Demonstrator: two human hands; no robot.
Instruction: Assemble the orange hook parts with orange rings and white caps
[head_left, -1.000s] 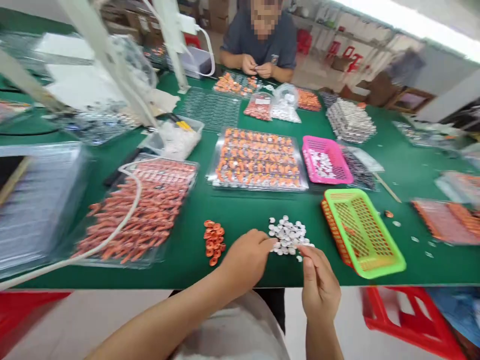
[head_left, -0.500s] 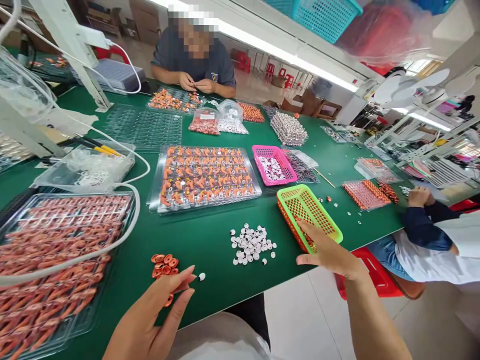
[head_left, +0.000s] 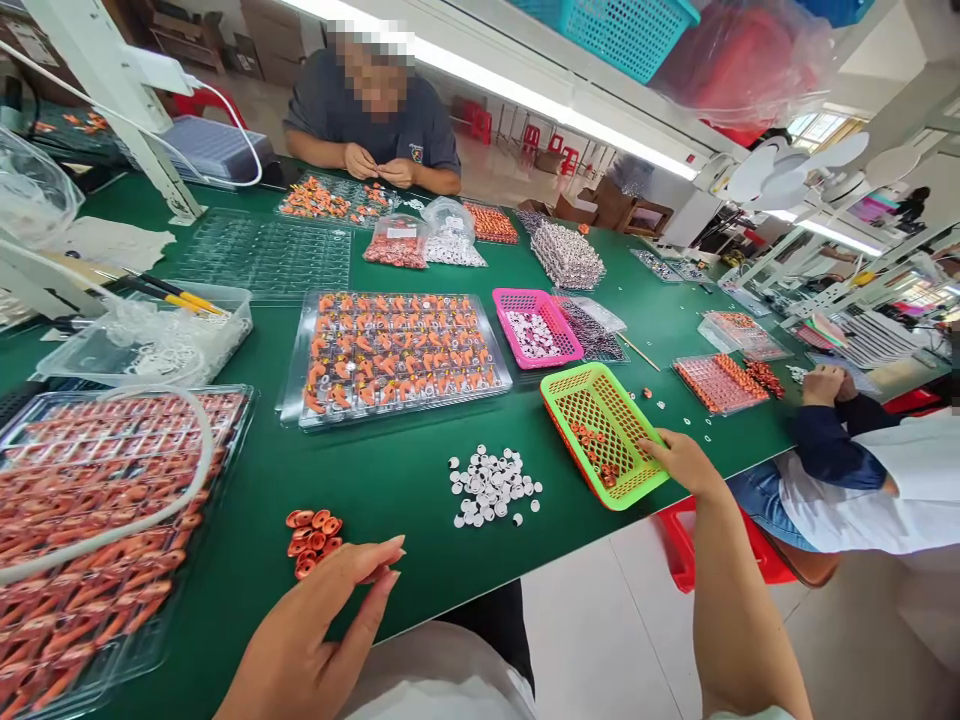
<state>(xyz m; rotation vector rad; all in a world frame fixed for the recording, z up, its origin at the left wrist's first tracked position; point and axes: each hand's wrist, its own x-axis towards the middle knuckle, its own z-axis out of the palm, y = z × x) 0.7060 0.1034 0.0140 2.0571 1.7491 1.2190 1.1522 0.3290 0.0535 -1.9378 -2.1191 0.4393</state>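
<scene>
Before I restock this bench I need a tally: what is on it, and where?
green basket: one, near edge right, orange parts inside
white rings: one loose pile, centre front
orange rings: small pile, front left
pink basket: one, behind green basket, white parts inside
filled tray: one, clear, orange parts, centre
left tray: one, clear, orange parts, white tube across
bags: two, clear, far centre
co-workers: one opposite, one at right
left hand: open, by orange rings
right hand: on green basket's rim
</scene>
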